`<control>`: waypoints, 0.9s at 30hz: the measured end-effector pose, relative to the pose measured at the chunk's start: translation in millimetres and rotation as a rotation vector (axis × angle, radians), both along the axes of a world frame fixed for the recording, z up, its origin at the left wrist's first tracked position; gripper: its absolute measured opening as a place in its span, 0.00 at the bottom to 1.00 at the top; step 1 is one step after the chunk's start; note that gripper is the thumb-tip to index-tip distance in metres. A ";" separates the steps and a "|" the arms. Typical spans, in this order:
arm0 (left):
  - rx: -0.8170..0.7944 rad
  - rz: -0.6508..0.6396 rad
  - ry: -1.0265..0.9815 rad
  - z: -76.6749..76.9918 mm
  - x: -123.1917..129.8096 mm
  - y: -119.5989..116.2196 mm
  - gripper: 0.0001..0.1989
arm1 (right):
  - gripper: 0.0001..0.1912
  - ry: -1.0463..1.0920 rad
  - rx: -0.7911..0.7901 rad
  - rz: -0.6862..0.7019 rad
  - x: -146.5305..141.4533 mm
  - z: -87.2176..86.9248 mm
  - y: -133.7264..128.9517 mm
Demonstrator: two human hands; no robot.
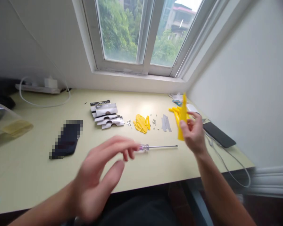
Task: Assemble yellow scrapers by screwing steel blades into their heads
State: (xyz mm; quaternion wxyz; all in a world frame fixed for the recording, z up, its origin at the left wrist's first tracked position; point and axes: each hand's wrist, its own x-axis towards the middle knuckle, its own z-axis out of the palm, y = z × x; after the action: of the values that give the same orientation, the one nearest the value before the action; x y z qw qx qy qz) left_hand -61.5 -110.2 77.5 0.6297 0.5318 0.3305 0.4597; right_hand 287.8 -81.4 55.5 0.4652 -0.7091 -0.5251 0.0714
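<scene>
In my right hand (193, 133), at the right of the table, is a flat yellow plastic piece (183, 113), held upright between thumb and fingers. More yellow pieces (175, 113) lie just behind it. My left hand (101, 169) hovers over the front of the table, fingers stretched forward and thumb apart, with nothing in it. Beyond its fingertips lies a screwdriver (159, 147) with a clear handle, its tip pointing right; the fingers partly cover the handle. Further back sits a pile of flat yellow parts (141, 123), with small screws (154, 121) to its right and small white bits (129, 123) to its left.
Grey strips (165, 123) lie right of the screws. Stacked folded cards (107, 114) are at the back left, a dark pixelated object (69, 139) nearer. A dark phone (219, 135) and a white cable (226, 161) lie at the right edge. A power strip (40, 88) stands by the wall.
</scene>
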 end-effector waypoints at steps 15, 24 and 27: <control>-0.221 -0.005 -0.116 -59.0 42.8 108.2 0.16 | 0.21 -0.500 -0.204 0.781 -74.3 -58.3 -14.7; -0.354 -0.083 -0.172 -76.0 49.3 102.6 0.13 | 0.20 -0.585 -0.260 0.371 34.2 -63.6 -26.3; -0.376 -0.093 -0.177 -77.2 51.0 100.9 0.12 | 0.21 -0.542 -0.206 0.343 39.7 -42.5 0.1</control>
State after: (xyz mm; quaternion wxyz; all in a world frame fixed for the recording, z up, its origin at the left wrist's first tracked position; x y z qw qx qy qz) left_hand -10.6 -9.3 0.3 0.7651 0.3771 0.3289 0.4053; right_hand 327.5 -81.4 13.0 0.2157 -0.6468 -0.7314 0.0104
